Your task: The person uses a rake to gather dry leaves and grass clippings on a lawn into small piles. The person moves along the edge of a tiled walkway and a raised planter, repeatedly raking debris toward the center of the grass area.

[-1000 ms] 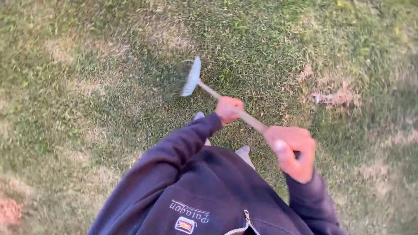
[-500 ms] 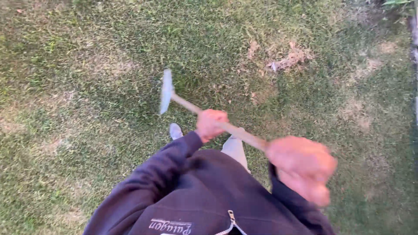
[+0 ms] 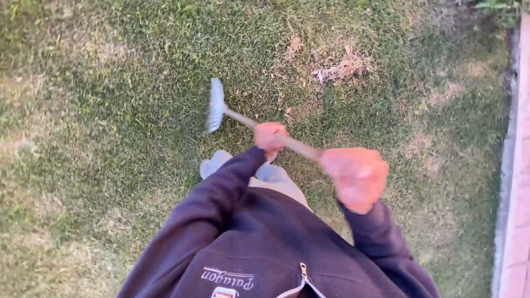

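Rake with pale wooden handle and grey toothed head (image 3: 215,105), held low over patchy lawn (image 3: 110,110), head just ahead of grey shoes (image 3: 212,164). Left hand (image 3: 270,136) is clenched mid-shaft; right hand (image 3: 356,176) is closed around the upper end. Likely light, stiff and head-heavy; wide-spaced grips suit it. Dry leaf clump (image 3: 337,69) lies apart.

Pale metal rake head (image 3: 215,105) smeared by motion, tines unreadable, right hand (image 3: 356,177) blurred, finger positions unclear, wooden handle (image 3: 295,146) hidden inside both fists, pale paved strip (image 3: 516,165) cut off by right edge
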